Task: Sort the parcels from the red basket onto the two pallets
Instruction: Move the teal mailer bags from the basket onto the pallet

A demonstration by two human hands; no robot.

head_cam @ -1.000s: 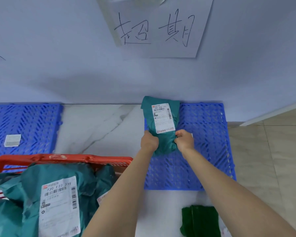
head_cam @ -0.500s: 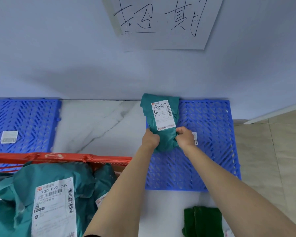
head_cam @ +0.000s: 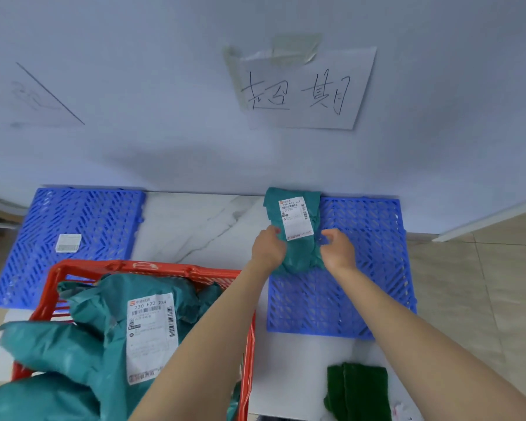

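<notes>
A teal parcel (head_cam: 295,217) with a white label lies on the back left corner of the right blue pallet (head_cam: 365,268), its top against the wall. My left hand (head_cam: 268,247) pinches its lower left edge, thumb on top. My right hand (head_cam: 337,249) is at its lower right edge, fingers curled and loosened off the wrap. The red basket (head_cam: 152,266) at the lower left holds several teal parcels (head_cam: 97,335), the top one label up. The left blue pallet (head_cam: 82,220) bears only a small white label (head_cam: 68,243).
A handwritten paper sign (head_cam: 301,89) is taped to the wall above the right pallet. A strip of white marble floor (head_cam: 195,226) separates the pallets. A dark green folded thing (head_cam: 359,390) lies near the bottom edge. Beige tiles (head_cam: 483,284) extend to the right.
The parcel has settled on the pallet. My hands have spread slightly apart, and the right one has loosened its hold. The view has tilted, so more of the basket and the left pallet shows.
</notes>
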